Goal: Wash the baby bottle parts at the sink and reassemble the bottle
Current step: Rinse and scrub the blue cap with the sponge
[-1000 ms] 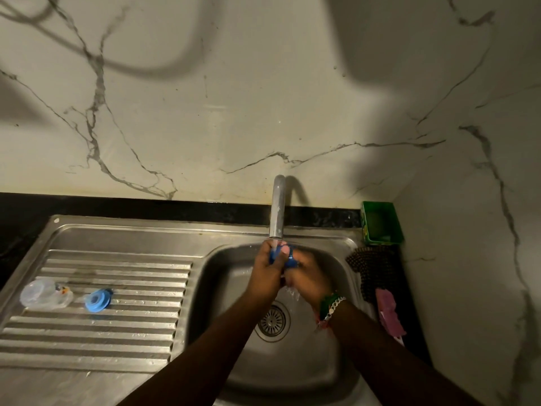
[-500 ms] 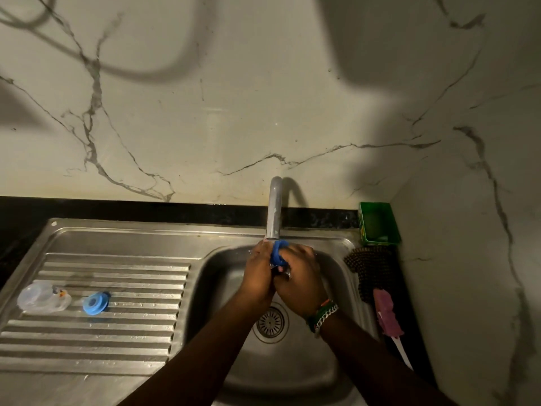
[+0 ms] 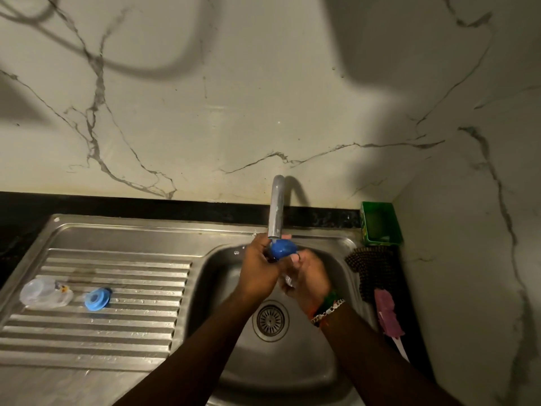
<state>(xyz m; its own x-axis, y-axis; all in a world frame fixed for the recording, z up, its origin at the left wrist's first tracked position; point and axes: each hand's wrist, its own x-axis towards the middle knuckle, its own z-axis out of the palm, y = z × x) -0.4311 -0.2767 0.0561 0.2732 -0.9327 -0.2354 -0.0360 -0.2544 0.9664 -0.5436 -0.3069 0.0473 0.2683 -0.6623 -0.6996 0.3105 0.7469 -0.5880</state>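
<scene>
While the sink (image 3: 222,259) takes up most of the desk, its ribbed drainboard carries the clear bottle body (image 3: 44,293) and a blue ring (image 3: 97,298), both well left of the faucet (image 3: 276,206). Directly under the faucet's spout, the left hand (image 3: 259,273) and right hand (image 3: 307,276) are clamped together on a blue bottle part (image 3: 281,249), which shows more than half a second ago, so rinsing looks midway. The basin leaves open room below the faucet; a scrubber (image 3: 370,268) crowds its right rim.
</scene>
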